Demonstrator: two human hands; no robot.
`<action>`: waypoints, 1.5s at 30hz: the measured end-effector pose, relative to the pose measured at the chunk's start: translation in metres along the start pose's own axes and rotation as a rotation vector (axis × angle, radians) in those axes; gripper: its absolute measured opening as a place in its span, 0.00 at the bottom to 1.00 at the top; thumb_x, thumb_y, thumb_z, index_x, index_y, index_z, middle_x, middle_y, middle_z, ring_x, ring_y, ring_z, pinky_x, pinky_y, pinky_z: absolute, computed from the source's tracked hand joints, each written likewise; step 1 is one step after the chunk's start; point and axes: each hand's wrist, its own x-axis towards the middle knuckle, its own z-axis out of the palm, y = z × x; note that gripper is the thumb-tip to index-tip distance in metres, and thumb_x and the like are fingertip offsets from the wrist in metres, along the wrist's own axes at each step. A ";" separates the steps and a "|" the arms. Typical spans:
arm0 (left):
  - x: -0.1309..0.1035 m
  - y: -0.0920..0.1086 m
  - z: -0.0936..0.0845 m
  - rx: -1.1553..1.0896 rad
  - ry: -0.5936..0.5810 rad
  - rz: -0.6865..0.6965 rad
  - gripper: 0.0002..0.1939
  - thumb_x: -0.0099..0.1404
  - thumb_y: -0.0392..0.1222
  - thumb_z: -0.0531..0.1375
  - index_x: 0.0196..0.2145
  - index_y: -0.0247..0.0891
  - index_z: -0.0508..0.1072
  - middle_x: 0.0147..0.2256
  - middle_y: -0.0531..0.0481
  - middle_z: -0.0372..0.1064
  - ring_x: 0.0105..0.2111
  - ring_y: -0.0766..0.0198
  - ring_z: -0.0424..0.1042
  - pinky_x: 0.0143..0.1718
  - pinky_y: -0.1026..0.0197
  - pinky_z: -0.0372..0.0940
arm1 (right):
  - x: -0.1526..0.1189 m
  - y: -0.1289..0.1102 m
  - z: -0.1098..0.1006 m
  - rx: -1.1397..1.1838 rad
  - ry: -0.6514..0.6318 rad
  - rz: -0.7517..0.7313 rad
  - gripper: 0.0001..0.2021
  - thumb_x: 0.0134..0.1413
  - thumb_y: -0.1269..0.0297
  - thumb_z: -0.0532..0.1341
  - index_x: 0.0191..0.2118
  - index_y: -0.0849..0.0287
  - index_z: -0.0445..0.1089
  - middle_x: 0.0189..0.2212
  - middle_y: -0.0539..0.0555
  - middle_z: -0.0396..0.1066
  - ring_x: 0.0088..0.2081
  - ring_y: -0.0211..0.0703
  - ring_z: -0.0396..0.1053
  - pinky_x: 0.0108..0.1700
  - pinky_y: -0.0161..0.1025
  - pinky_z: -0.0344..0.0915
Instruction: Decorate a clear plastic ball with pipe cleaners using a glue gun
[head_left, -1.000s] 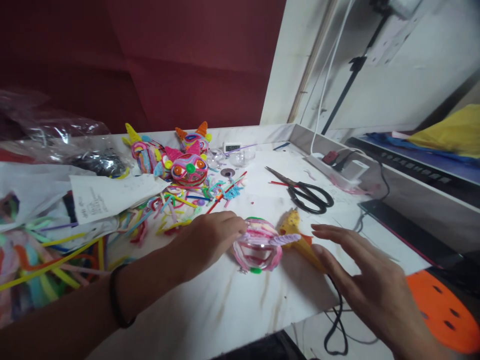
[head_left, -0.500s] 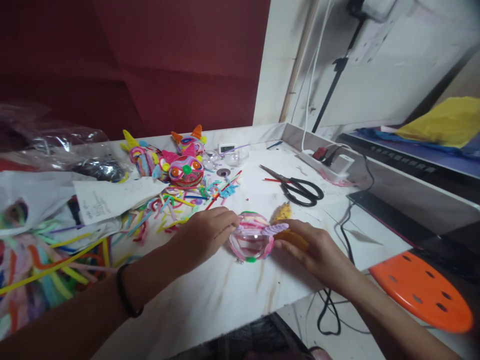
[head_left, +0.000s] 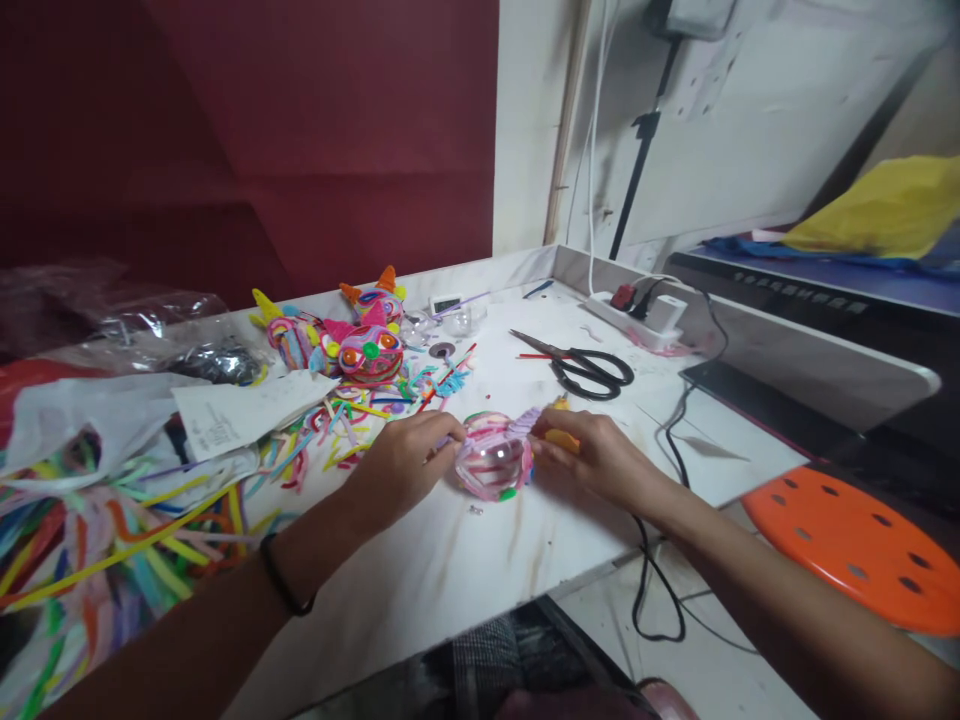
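Observation:
A clear round ball (head_left: 493, 462) wrapped in pink, white and red fuzzy strips sits between my hands above the white table. My left hand (head_left: 409, 462) has its fingers closed on the ball's left edge, near a lilac strip. At the right edge my right hand (head_left: 581, 445) pinches close to a twisted lilac piece (head_left: 523, 422). Beside those fingers is a yellow-orange piece (head_left: 561, 438), partly hidden by the hand. Green bits show on the top and bottom of the ball.
Black-handled scissors (head_left: 592, 372) lie behind my right hand. Decorated balls (head_left: 370, 352) with horns stand at the back left. Loose colourful strips (head_left: 142, 530) cover the left side. A power strip (head_left: 637, 320) is at the back right, an orange stool (head_left: 855, 545) at the lower right.
The ball has tilted, showing more of its clear side. My right hand has moved left onto its edge, and the lilac piece now points more upward. The camera view has shifted slightly.

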 end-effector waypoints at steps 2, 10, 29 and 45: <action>0.000 0.004 0.001 0.027 -0.002 -0.017 0.07 0.62 0.29 0.55 0.31 0.36 0.72 0.30 0.51 0.75 0.31 0.64 0.73 0.36 0.64 0.66 | 0.001 0.003 0.000 0.014 -0.015 0.015 0.08 0.60 0.66 0.56 0.39 0.58 0.72 0.35 0.55 0.78 0.35 0.44 0.75 0.36 0.40 0.67; -0.003 0.019 0.004 0.133 -0.018 -0.056 0.08 0.63 0.31 0.54 0.31 0.37 0.72 0.30 0.51 0.74 0.31 0.64 0.73 0.36 0.62 0.67 | 0.003 0.012 0.002 0.045 -0.041 0.013 0.08 0.59 0.65 0.56 0.39 0.58 0.72 0.36 0.56 0.78 0.36 0.46 0.74 0.38 0.41 0.66; -0.009 0.025 0.003 0.169 -0.036 -0.169 0.07 0.63 0.33 0.56 0.36 0.37 0.74 0.34 0.49 0.76 0.34 0.62 0.74 0.38 0.61 0.68 | 0.008 0.016 0.005 0.085 -0.024 -0.010 0.10 0.56 0.64 0.56 0.39 0.59 0.72 0.36 0.57 0.78 0.37 0.47 0.75 0.41 0.43 0.67; -0.013 0.026 0.002 0.201 -0.001 -0.179 0.10 0.60 0.36 0.60 0.42 0.39 0.73 0.40 0.48 0.77 0.34 0.62 0.76 0.39 0.61 0.70 | 0.002 0.022 0.005 0.068 -0.001 0.003 0.11 0.58 0.65 0.57 0.44 0.58 0.72 0.40 0.58 0.78 0.41 0.48 0.76 0.43 0.44 0.69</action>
